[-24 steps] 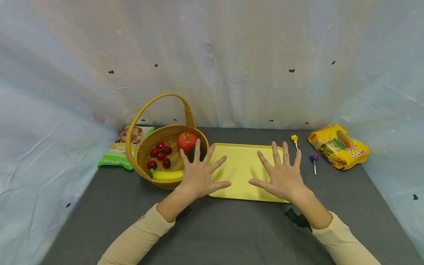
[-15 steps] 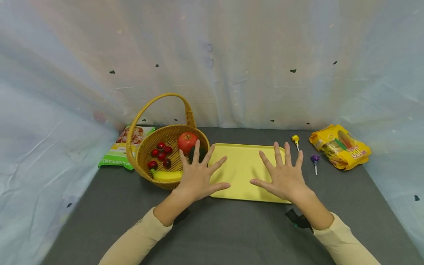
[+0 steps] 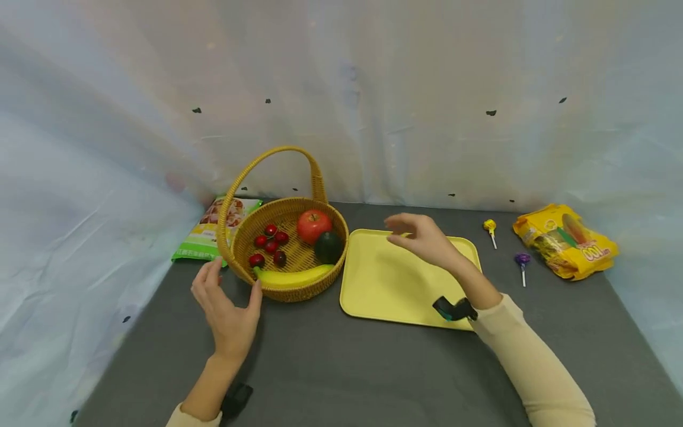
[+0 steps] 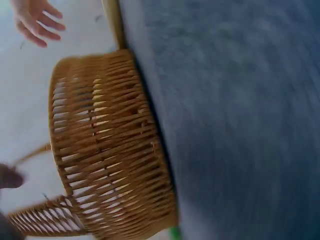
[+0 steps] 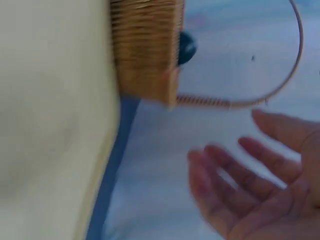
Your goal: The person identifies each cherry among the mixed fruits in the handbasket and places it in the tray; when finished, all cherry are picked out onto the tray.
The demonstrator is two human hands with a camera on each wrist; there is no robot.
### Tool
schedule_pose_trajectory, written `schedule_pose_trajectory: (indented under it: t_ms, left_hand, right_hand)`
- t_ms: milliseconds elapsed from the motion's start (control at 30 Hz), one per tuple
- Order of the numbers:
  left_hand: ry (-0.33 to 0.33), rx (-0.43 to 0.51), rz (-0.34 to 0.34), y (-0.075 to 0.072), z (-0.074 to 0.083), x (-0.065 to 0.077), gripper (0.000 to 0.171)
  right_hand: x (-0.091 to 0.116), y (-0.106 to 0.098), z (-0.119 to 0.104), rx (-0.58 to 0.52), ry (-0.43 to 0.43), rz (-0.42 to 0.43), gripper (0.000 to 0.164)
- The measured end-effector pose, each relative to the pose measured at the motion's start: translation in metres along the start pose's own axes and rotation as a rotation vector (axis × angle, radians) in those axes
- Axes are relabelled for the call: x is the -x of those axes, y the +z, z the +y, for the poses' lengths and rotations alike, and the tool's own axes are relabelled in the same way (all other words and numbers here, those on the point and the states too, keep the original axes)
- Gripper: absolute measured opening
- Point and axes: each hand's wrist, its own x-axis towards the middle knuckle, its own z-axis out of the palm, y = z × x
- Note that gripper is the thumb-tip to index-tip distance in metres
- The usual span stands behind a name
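A woven basket [image 3: 304, 293] with a tall handle [image 3: 238, 179] holds a red apple [image 3: 313, 225], a dark green avocado-like fruit [image 3: 328, 248], a banana [image 3: 296, 277] and several cherries [image 3: 271, 247]. My left hand [image 3: 229, 320] is at the basket's front left, thumb and fingers spread apart with nothing between them; I cannot tell whether it touches the rim. Above the yellow tray [image 3: 368, 284], my right hand [image 3: 421, 238] hovers with loosely bent fingers, holding nothing. In the right wrist view that hand [image 5: 260, 185] is apart from the basket [image 5: 145, 55].
A green and white food packet [image 3: 205, 234] lies behind the basket at left. On the right are a yellow lollipop [image 3: 490, 226], a purple lollipop [image 3: 522, 260] and a yellow snack bag [image 3: 568, 242]. A pale sheet [image 3: 373, 118] hangs behind the grey table.
My left hand has moved left and down, from beside the tray to the basket's front left. My right hand has shifted left and upward over the tray, its spread fingers now bent.
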Motion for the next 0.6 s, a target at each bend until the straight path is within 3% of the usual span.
schedule_pose_trajectory:
  t_ms: [100,167,200,300,400,600]
  left_hand:
    - [-0.236,0.095,-0.087,-0.003,-0.003,0.002,0.084]
    - [-0.335,0.148,-0.124,-0.003,-0.001,0.001,0.085]
    - [-0.353,0.166,-0.131,-0.003,0.000,-0.001,0.082]
    - [-0.336,0.187,-0.131,-0.003,0.001,-0.003,0.074]
    - [-0.303,0.216,-0.128,-0.001,0.002,-0.001,0.069]
    - [-0.305,0.266,-0.106,0.001,0.002,0.002,0.066]
  right_hand:
    - [-0.049,0.019,-0.024,-0.120,-0.118,-0.130,0.038]
    - [-0.082,0.037,-0.042,-0.178,-0.175,-0.255,0.038]
    - [-0.097,0.047,-0.051,-0.194,-0.194,-0.316,0.038]
    - [-0.134,0.077,-0.074,-0.243,-0.191,-0.471,0.040]
    - [-0.156,0.105,-0.084,-0.284,-0.142,-0.562,0.042]
    - [-0.179,0.149,-0.081,-0.331,-0.007,-0.602,0.046]
